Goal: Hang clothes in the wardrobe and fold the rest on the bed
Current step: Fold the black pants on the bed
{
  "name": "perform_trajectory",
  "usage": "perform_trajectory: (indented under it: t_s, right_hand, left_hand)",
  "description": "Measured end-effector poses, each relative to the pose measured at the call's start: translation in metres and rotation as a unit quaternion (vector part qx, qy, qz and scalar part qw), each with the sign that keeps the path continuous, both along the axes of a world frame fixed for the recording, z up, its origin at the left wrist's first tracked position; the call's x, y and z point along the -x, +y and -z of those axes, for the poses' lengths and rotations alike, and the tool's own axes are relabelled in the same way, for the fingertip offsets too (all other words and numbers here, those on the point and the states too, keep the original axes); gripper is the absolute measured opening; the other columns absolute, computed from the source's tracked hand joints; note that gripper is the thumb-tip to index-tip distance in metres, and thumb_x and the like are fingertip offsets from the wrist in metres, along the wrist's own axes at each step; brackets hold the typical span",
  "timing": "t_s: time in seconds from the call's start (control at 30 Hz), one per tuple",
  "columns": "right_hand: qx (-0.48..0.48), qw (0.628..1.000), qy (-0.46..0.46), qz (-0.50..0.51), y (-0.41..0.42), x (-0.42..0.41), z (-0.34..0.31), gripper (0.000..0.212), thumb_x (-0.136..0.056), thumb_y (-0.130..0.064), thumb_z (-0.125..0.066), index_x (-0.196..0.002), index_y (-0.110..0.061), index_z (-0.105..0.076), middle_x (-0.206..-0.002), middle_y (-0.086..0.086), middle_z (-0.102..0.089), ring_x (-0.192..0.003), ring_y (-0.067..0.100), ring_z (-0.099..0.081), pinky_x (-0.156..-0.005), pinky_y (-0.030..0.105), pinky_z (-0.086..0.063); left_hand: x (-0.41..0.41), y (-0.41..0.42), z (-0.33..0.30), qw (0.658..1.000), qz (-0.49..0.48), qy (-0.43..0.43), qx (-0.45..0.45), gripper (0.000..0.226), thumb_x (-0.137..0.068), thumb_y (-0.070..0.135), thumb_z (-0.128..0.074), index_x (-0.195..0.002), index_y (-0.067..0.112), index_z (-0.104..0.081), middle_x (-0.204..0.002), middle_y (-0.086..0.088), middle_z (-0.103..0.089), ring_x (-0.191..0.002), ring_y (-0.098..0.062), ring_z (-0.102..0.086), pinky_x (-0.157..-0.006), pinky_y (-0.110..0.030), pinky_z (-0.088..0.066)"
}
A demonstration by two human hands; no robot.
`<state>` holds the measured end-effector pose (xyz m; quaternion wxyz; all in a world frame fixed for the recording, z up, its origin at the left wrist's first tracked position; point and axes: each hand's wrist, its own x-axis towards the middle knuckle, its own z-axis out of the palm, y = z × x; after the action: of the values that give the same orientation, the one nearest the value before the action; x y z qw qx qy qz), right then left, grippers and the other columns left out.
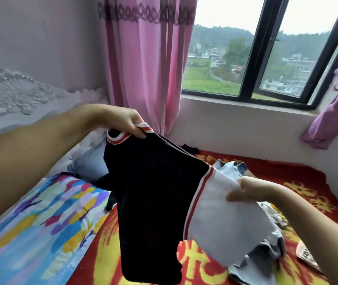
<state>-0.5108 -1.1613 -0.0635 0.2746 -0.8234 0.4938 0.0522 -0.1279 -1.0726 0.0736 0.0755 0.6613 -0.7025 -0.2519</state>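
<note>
A black shirt (pixel 153 194) with white sleeves and red-and-white striped trim hangs in the air above the bed. My left hand (pixel 124 120) pinches its striped collar at the top. My right hand (pixel 244 191) grips the white sleeve on the right side. The shirt's lower hem droops toward the red and yellow bedspread (pixel 299 177). Behind and below the shirt lies a pile of clothes (pixel 266 243), grey, pale blue and white, partly hidden by the shirt. No wardrobe is in view.
A colourful patterned pillow (pixel 40 221) lies at the left by the carved grey headboard (pixel 13 93). A dark garment (pixel 190 149) sits near the far wall. Pink curtains (pixel 143 58) and a window (pixel 252 52) stand behind the bed; a purple curtain (pixel 336 112) is knotted at the right.
</note>
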Motion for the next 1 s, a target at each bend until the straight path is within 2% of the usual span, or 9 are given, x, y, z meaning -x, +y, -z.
perform_trajectory:
  t_s: [0.1,0.2,0.33,0.43,0.53,0.63,0.73,0.87,1.0]
  right_hand:
    - [0.084,0.995,-0.012,0.060,-0.028,-0.021,0.013,0.029,-0.091,-0.033,-0.062,-0.067,-0.018,-0.059,-0.074,-0.001,-0.060,-0.073,0.017,-0.058,-0.062,0.024,-0.041]
    - [0.156,0.980,-0.064,0.101,-0.052,-0.051,0.026,0.022,-0.095,-0.022,-0.052,-0.074,-0.020,-0.055,-0.075,-0.004,-0.062,-0.090,0.025,-0.063,-0.068,0.028,-0.038]
    - [0.268,0.935,-0.157,0.172,-0.091,-0.090,0.012,0.014,-0.093,-0.013,-0.051,-0.085,-0.004,-0.058,-0.090,0.020,-0.066,-0.087,0.034,-0.060,-0.071,0.037,-0.042]
    - [0.346,0.901,-0.185,0.186,-0.115,-0.104,-0.018,0.017,-0.093,-0.014,-0.050,-0.089,-0.002,-0.061,-0.093,0.025,-0.065,-0.090,0.038,-0.059,-0.072,0.037,-0.040]
    - [0.359,0.899,-0.180,0.175,-0.132,-0.101,-0.035,0.014,-0.092,-0.011,-0.052,-0.085,-0.005,-0.063,-0.088,0.021,-0.064,-0.088,0.034,-0.058,-0.074,0.034,-0.040]
    - [0.332,0.916,-0.166,0.154,-0.132,-0.090,-0.028,0.018,-0.085,-0.003,-0.055,-0.072,-0.014,-0.060,-0.076,0.011,-0.060,-0.080,0.023,-0.054,-0.070,0.030,-0.037]
    - [0.294,0.945,-0.111,0.094,-0.113,-0.080,0.020,0.023,-0.077,0.004,-0.057,-0.067,-0.016,-0.063,-0.075,0.011,-0.063,-0.078,0.025,-0.057,-0.069,0.031,-0.041]
    - [0.274,0.960,-0.033,-0.039,-0.068,-0.057,0.141,0.026,-0.066,0.013,-0.064,-0.077,-0.007,-0.076,-0.081,0.016,-0.071,-0.078,0.039,-0.067,-0.069,0.040,-0.048]
    - [0.156,0.972,0.120,-0.130,-0.004,-0.023,0.292,0.036,-0.083,-0.007,-0.059,-0.106,-0.031,-0.072,-0.112,-0.009,-0.066,-0.112,0.020,-0.055,-0.104,0.038,-0.024]
  left_hand:
    - [-0.022,-0.021,0.018,0.996,-0.054,-0.039,0.058,0.014,-0.091,0.024,-0.063,-0.097,0.017,-0.073,-0.081,-0.001,-0.068,-0.072,-0.013,-0.057,-0.070,-0.028,-0.044]
    - [-0.043,-0.053,0.046,0.981,-0.146,0.003,0.124,0.014,-0.094,0.019,-0.059,-0.092,0.015,-0.072,-0.080,0.000,-0.062,-0.076,-0.014,-0.053,-0.070,-0.027,-0.040]
    - [-0.061,-0.106,0.066,0.916,-0.276,0.086,0.277,0.014,-0.091,0.007,-0.057,-0.091,0.009,-0.071,-0.097,-0.011,-0.069,-0.097,-0.024,-0.061,-0.080,-0.029,-0.044]
    - [-0.069,-0.121,0.049,0.874,-0.302,0.079,0.372,0.016,-0.090,0.009,-0.055,-0.095,0.009,-0.070,-0.101,-0.011,-0.071,-0.096,-0.022,-0.062,-0.074,-0.025,-0.042]
    - [-0.076,-0.109,0.036,0.868,-0.265,0.074,0.414,0.011,-0.090,0.015,-0.059,-0.093,0.009,-0.068,-0.080,-0.003,-0.065,-0.077,-0.021,-0.061,-0.064,-0.024,-0.042]
    - [-0.078,-0.074,0.051,0.904,-0.202,0.116,0.358,0.009,-0.090,0.008,-0.059,-0.087,0.013,-0.067,-0.058,0.007,-0.050,-0.042,0.003,-0.048,-0.044,-0.012,-0.037]
    - [-0.072,-0.037,0.114,0.955,-0.132,0.097,0.247,0.018,-0.087,-0.006,-0.056,-0.087,0.005,-0.070,-0.064,0.002,-0.059,-0.048,0.015,-0.050,-0.052,0.000,-0.035]
    - [-0.057,0.010,0.264,0.992,-0.104,0.050,0.056,0.023,-0.079,-0.013,-0.057,-0.085,0.001,-0.074,-0.087,-0.011,-0.072,-0.077,-0.009,-0.061,-0.063,-0.007,-0.037]
    - [-0.014,0.077,0.429,0.992,-0.061,-0.004,-0.108,0.027,-0.080,-0.006,-0.056,-0.093,0.009,-0.075,-0.097,-0.007,-0.070,-0.097,-0.023,-0.064,-0.081,-0.029,-0.045]
